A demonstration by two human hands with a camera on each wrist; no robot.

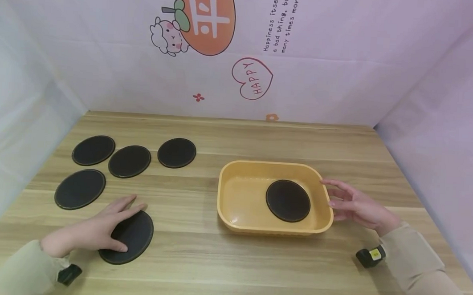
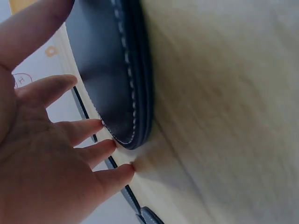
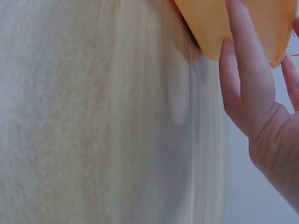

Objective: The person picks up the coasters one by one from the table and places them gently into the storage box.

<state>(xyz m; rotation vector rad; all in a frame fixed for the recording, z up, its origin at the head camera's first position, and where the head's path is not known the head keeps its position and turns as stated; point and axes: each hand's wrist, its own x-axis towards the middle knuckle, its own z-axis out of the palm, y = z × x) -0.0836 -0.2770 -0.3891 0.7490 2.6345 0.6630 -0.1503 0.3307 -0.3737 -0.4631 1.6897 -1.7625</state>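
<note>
Over a black round coaster at the table's front left, my left hand spreads its fingers. The left wrist view shows the coaster's pale edge stitching, with the fingertips near its rim and the thumb over its top. My right hand rests against the right side of a yellow plastic basin, its fingers mostly straight along the outer wall and its thumb near the rim. Another black coaster lies inside the basin, toward the right.
Several more black coasters lie at the back left: one leftmost at the rear, another beside it, a third to the right, and one nearer. White printed cloth rises behind the wooden table and along both sides.
</note>
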